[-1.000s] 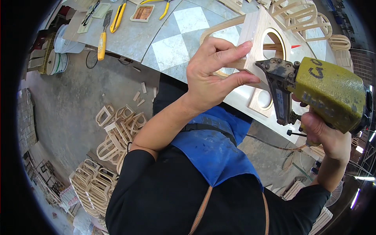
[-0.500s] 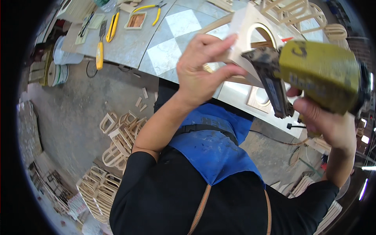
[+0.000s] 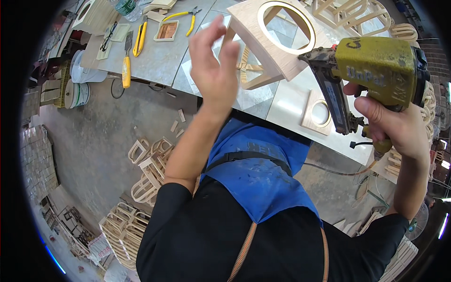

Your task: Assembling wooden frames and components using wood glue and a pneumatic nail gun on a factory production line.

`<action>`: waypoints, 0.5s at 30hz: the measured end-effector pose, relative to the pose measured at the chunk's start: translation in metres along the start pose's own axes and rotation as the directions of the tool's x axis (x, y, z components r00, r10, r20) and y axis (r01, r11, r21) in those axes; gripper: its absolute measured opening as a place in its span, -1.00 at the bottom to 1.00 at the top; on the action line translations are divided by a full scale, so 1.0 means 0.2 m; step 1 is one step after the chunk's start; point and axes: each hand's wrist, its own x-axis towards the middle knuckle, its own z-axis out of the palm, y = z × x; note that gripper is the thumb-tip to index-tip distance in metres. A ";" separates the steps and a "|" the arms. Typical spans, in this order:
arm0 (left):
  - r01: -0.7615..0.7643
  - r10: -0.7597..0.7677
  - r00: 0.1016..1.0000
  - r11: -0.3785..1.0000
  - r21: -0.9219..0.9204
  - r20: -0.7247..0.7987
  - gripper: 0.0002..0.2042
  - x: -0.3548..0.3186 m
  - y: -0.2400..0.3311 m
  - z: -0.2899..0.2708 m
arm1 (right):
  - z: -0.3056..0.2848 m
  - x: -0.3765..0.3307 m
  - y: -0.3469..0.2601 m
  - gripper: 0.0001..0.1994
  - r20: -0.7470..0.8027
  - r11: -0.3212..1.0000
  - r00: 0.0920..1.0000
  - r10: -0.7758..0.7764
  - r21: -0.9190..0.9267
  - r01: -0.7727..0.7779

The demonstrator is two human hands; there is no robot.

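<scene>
My right hand point(image 3: 397, 127) grips a yellow-green nail gun point(image 3: 376, 68) by its handle, with its dark magazine slanting down toward me. Its nose meets the near right edge of a pale wooden box frame point(image 3: 283, 58), or is very close to it. That frame stands tilted on the table, its upper panel cut with a large round hole. Left of the frame, my left hand point(image 3: 213, 70) is raised with fingers apart, holding nothing; they are slightly blurred. A small flat wooden panel with a round hole point(image 3: 310, 123) lies between the frame and the magazine.
On the tiled table point(image 3: 103, 61) at left lie a yellow-handled chisel point(image 3: 126, 70), a yellow cutter point(image 3: 140, 40), pliers point(image 3: 192, 22) and a bottle point(image 3: 126, 7). Curved wooden frames point(image 3: 352, 16) stand far right. More frames point(image 3: 150, 174) are heaped on the floor. A hose point(image 3: 336, 173) trails from the gun.
My left hand has let go of the wooden frame and moved left, fingers spreading. The frame now sits lower, its holed panel facing up more. The nail gun stays at its edge.
</scene>
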 end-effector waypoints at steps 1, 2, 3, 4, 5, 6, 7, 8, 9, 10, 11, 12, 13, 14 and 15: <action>-0.034 0.035 0.999 0.999 0.035 -0.038 -0.32 -0.05 0.04 0.02 | 0.01 0.01 0.00 -0.55 -0.008 1.000 1.000 0.000 -0.005 -0.001; -0.052 0.054 0.998 0.993 0.110 -0.020 -0.27 -0.09 0.10 0.04 | 0.02 0.01 -0.01 -0.55 -0.005 1.000 1.000 0.000 -0.003 0.000; -0.070 0.072 0.997 0.980 0.184 0.000 -0.22 -0.13 0.14 0.06 | 0.03 0.01 -0.01 -0.56 -0.014 1.000 1.000 -0.005 0.029 0.005; -0.067 0.069 0.998 0.979 0.193 -0.004 -0.22 -0.15 0.19 0.08 | 0.04 0.01 -0.02 -0.56 -0.016 0.998 1.000 -0.012 0.058 0.013; -0.057 0.066 0.997 0.968 0.244 -0.027 -0.22 -0.15 0.25 0.10 | 0.06 0.01 -0.03 -0.57 -0.013 0.996 1.000 -0.021 0.088 0.022; -0.046 0.064 0.997 0.955 0.294 -0.051 -0.22 -0.16 0.28 0.10 | 0.07 0.02 -0.03 -0.57 -0.012 0.993 0.999 -0.030 0.118 0.031; -0.046 0.064 0.997 0.955 0.293 -0.052 -0.22 -0.16 0.26 0.11 | 0.08 0.01 -0.04 -0.57 -0.012 0.993 0.999 -0.030 0.116 0.031; -0.034 0.048 0.997 0.972 0.233 -0.058 -0.22 -0.16 0.24 0.12 | 0.09 0.01 -0.05 -0.57 -0.014 0.993 0.999 -0.035 0.109 0.037; -0.019 0.031 0.997 0.984 0.177 -0.064 -0.22 -0.17 0.20 0.12 | 0.10 0.01 -0.06 -0.58 -0.009 0.994 0.999 -0.042 0.103 0.043; -0.006 0.014 0.998 0.993 0.121 -0.069 -0.22 -0.17 0.17 0.12 | 0.10 0.01 -0.06 -0.58 -0.005 0.994 0.999 -0.049 0.097 0.049; 0.007 -0.003 0.997 0.998 0.064 -0.073 -0.22 -0.17 0.16 0.13 | 0.11 0.01 -0.06 -0.58 -0.001 0.994 0.998 -0.056 0.091 0.055; 0.008 -0.003 0.997 0.998 0.065 -0.075 -0.22 -0.17 0.15 0.13 | 0.11 0.01 -0.07 -0.58 0.001 0.994 0.998 -0.056 0.091 0.055; 0.007 -0.005 0.997 1.000 0.021 -0.077 -0.23 -0.17 0.15 0.14 | 0.12 0.01 -0.07 -0.58 -0.004 0.993 0.998 -0.063 0.095 0.063; 0.005 -0.007 0.997 1.000 -0.022 -0.081 -0.23 -0.16 0.14 0.14 | 0.13 0.01 -0.07 -0.58 -0.009 0.992 0.997 -0.071 0.100 0.071; 0.003 -0.009 0.996 0.998 -0.064 -0.085 -0.24 -0.16 0.14 0.14 | 0.13 0.01 -0.07 -0.58 -0.012 0.991 0.997 -0.079 0.104 0.080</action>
